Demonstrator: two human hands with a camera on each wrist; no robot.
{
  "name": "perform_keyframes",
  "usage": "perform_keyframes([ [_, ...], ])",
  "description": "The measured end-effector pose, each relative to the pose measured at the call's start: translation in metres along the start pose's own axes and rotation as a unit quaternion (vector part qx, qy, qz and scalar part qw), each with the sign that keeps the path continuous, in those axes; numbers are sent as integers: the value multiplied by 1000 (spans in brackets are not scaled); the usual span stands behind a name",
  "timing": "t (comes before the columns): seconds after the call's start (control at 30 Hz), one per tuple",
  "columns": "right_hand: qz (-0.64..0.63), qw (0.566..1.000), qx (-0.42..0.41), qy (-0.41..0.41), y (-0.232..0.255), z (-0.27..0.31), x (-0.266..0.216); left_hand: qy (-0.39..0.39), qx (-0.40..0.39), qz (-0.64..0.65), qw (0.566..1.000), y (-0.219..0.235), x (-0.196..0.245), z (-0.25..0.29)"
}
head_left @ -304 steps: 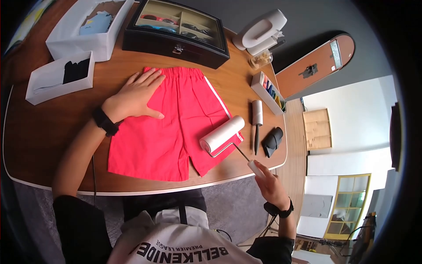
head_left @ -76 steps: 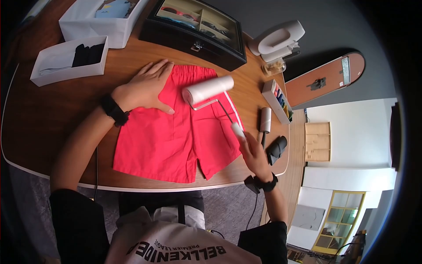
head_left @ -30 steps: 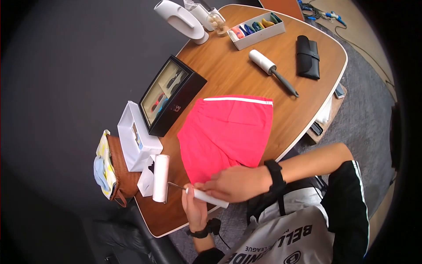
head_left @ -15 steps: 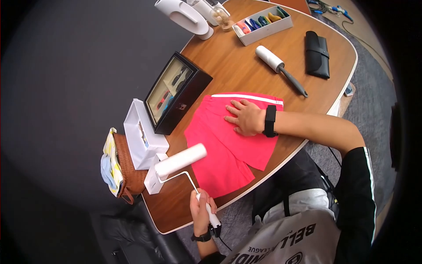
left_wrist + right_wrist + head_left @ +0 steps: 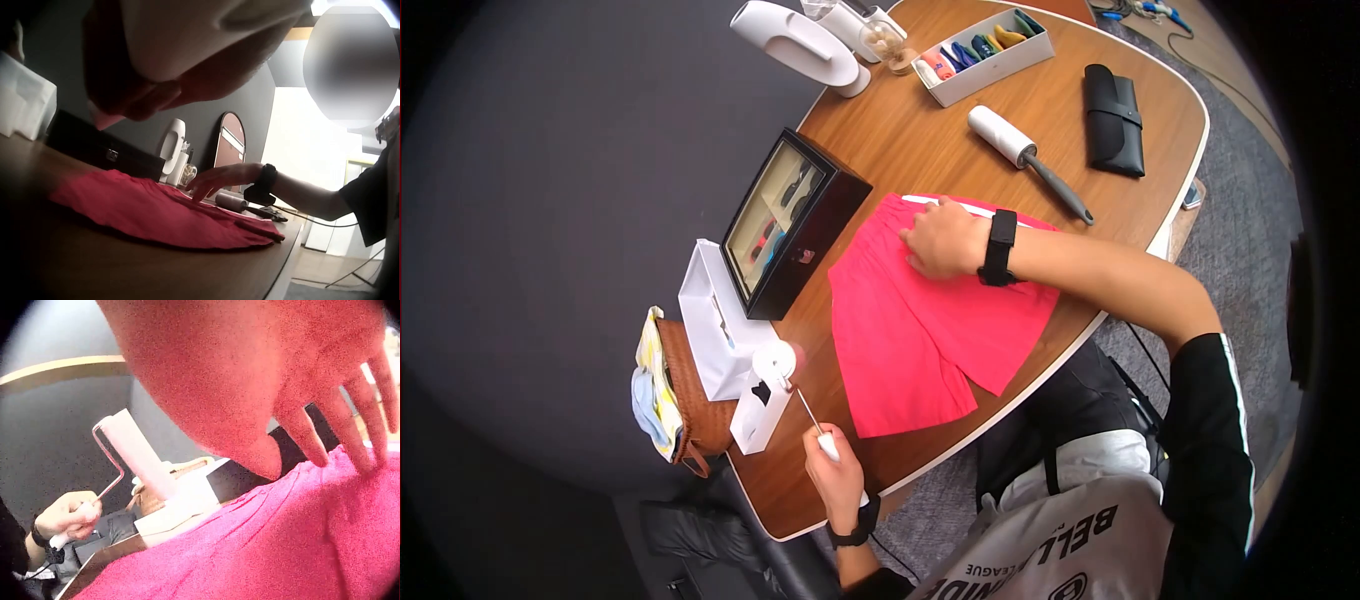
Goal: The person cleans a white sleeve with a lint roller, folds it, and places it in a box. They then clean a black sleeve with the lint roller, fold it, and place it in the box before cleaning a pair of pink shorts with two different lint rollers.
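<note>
Pink-red shorts [image 5: 905,350] with a white side stripe lie flat on the wooden table. My left hand [image 5: 833,475] grips the white handle of a large lint roller [image 5: 774,362] beyond the left side of the shorts. The roller's white cylinder [image 5: 141,453] shows side-on in the right wrist view, raised off the cloth. My right hand [image 5: 945,240] is over the shorts near the waistband and stripe. Its fingers reach down to the fabric [image 5: 275,550], extended and slightly spread. In the left wrist view, the blurred left hand [image 5: 147,103] and white handle fill the top.
A black glasses case box [image 5: 800,220] stands behind the shorts. White boxes [image 5: 720,340] and a brown basket [image 5: 695,390] are at left. A smaller lint roller [image 5: 1010,145], a black pouch [image 5: 1114,120] and a sock box [image 5: 985,60] lie farther right.
The large lint roller has passed from my right hand to my left. My right hand has come down onto the shorts. Since half a second ago the roller has swung left, end toward the camera.
</note>
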State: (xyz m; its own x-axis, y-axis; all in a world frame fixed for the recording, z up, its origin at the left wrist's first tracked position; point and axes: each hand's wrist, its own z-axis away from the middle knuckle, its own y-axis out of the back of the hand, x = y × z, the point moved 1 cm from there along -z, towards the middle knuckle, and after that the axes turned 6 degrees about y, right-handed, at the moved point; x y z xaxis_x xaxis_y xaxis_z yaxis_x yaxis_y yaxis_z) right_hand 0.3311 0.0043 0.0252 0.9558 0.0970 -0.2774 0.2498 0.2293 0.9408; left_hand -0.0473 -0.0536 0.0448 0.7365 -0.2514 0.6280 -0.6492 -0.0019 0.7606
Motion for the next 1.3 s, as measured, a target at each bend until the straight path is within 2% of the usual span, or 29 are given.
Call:
perform_keyframes([
  [0.07, 0, 995, 95, 6, -10, -15, 8, -73, 25, -102, 992, 3, 16, -7],
  [0.1, -2, 995, 97, 9, -14, -18, 10, -74, 27, -105, 991, 3, 16, -12],
  [0.17, -22, 986, 163, 8, -23, -23, 14, -99, 20, -162, 982, 3, 16, -20],
  [0.3, -41, 985, 169, -2, -35, -25, 15, -111, -18, -203, 973, -3, 24, -34],
  [0.37, 25, 983, 182, 27, -47, -25, 15, -103, -81, -198, 971, -13, 25, -43],
  [0.4, 20, 983, 181, 23, -46, -23, 15, -105, -86, -201, 970, -17, 28, -47],
  [0.47, 7, 985, 168, 33, -41, -20, 15, -72, -107, -191, 973, -27, 34, -56],
  [0.6, -8, 989, 147, 31, -42, -19, 24, -101, -107, -196, 970, -45, 47, -74],
  [0.83, -49, 993, 102, 33, -32, -4, 30, -116, -110, -196, 968, -80, 37, -93],
  [1.0, -63, 991, 106, 50, -32, -2, 33, -150, -89, -201, 964, -80, 31, -93],
  [1.07, -66, 991, 103, 51, -33, -3, 33, -94, -134, -146, 976, -72, 43, -85],
  [1.1, -69, 991, 100, 48, -32, -3, 34, -94, -133, -146, 976, -70, 37, -83],
  [1.17, -70, 992, 97, 50, -31, -3, 35, -19, -185, -98, 978, -64, 18, -74],
  [1.2, -71, 992, 95, 52, -31, -3, 36, -19, -186, -99, 977, -59, 17, -69],
  [1.23, -72, 992, 94, 51, -34, -3, 36, 30, -225, -40, 973, -53, 18, -64],
  [1.27, -70, 989, 120, 52, -37, -3, 36, 79, -262, 18, 962, -48, 18, -59],
  [1.3, -68, 985, 146, 53, -38, -2, 35, 81, -261, 19, 962, -45, 16, -56],
])
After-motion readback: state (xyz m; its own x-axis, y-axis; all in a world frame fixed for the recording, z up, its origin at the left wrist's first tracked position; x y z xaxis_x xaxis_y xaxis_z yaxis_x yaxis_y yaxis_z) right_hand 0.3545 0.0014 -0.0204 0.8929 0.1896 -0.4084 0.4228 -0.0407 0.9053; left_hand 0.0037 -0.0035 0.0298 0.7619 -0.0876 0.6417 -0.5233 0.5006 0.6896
